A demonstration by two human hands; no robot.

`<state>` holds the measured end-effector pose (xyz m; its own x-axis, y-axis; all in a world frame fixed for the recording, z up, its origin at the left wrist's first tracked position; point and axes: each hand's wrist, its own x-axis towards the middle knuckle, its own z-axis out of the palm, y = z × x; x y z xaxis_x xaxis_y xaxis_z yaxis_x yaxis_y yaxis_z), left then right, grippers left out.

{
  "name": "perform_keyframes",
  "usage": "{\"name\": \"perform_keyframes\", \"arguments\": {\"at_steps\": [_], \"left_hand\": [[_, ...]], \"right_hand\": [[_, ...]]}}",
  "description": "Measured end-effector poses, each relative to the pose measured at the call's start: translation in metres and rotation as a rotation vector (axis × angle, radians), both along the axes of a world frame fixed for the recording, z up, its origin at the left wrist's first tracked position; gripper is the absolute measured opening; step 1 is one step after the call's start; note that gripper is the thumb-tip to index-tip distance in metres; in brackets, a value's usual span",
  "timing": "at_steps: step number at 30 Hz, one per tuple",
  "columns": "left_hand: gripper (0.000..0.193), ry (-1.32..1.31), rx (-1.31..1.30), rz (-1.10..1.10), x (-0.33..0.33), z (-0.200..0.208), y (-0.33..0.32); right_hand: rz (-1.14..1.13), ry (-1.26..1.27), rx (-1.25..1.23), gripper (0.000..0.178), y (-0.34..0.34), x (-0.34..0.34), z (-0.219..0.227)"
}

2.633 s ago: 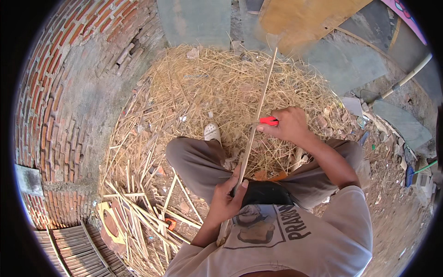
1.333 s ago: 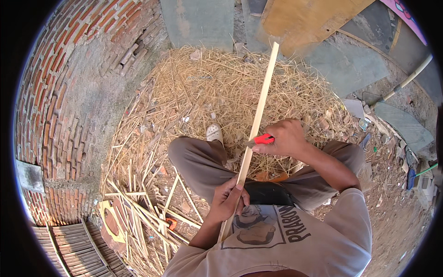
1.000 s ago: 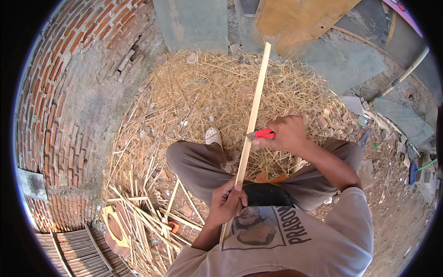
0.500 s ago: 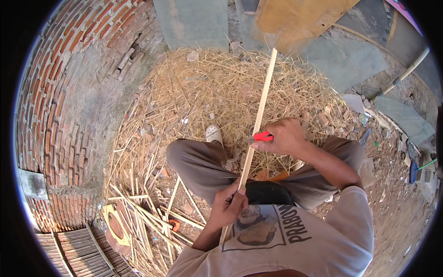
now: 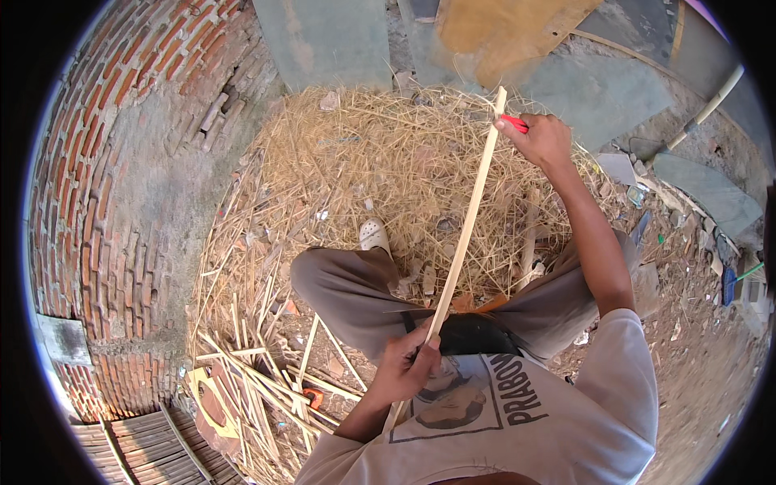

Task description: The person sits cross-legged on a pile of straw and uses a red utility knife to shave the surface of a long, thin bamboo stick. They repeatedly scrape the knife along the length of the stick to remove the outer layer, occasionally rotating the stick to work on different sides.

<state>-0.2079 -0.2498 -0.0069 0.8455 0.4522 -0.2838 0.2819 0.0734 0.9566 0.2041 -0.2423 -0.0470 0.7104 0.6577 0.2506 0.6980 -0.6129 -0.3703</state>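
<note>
A long, pale bamboo strip point(image 5: 467, 230) slants from my lap up and away over the shavings. My left hand point(image 5: 406, 365) is closed around its lower part, close to my shirt. Near the strip's far end, my right hand point(image 5: 547, 144) grips a red-handled knife point(image 5: 515, 123), its thumb against the strip. The blade is hidden or too small to make out where it meets the strip. Between my legs, a dark pad point(image 5: 469, 333) lies under the strip.
Straw-like shavings point(image 5: 347, 170) cover the ground ahead. More cut strips point(image 5: 271, 380) lie in a pile at my left, with an orange object point(image 5: 313, 397) among them. A brick wall point(image 5: 121, 242) rises on the left. Grey sheets point(image 5: 331, 48) lean at the back.
My right hand has slid the knife away from me along the strip, from its middle to near its far end. The strip's far end has tilted slightly right. My left hand stays by my lap.
</note>
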Motion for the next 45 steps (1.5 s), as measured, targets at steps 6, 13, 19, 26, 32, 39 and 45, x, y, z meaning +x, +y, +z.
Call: {"name": "perform_keyframes", "arguments": {"at_steps": [6, 13, 19, 26, 32, 39, 45], "left_hand": [[0.038, -0.120, -0.004, -0.221, -0.012, 0.003, -0.002], [0.035, 0.013, -0.266, 0.114, -0.011, -0.009, 0.013], [0.029, -0.081, -0.294, 0.123, 0.012, -0.001, 0.022], [0.028, -0.210, -0.797, 0.080, 0.019, -0.016, 0.022], [0.032, -0.270, -1.026, 0.120, 0.021, -0.021, 0.019], [0.033, -0.224, -1.044, 0.092, 0.025, -0.020, 0.021], [0.033, -0.197, -1.028, 0.109, 0.028, -0.017, 0.024]], "right_hand": [[-0.390, 0.218, 0.191, 0.083, -0.014, 0.083, -0.014], [0.035, 0.266, 0.181, 0.073, -0.021, -0.031, 0.021], [0.753, 0.014, 0.153, 0.064, -0.033, -0.138, 0.007], [0.401, 0.077, 0.135, 0.064, -0.010, -0.092, -0.005], [0.727, 0.002, 0.188, 0.065, -0.027, -0.136, -0.004], [0.758, -0.162, 0.320, 0.066, -0.021, -0.121, -0.010], [0.741, -0.241, 0.307, 0.065, -0.013, -0.106, -0.009]]}}
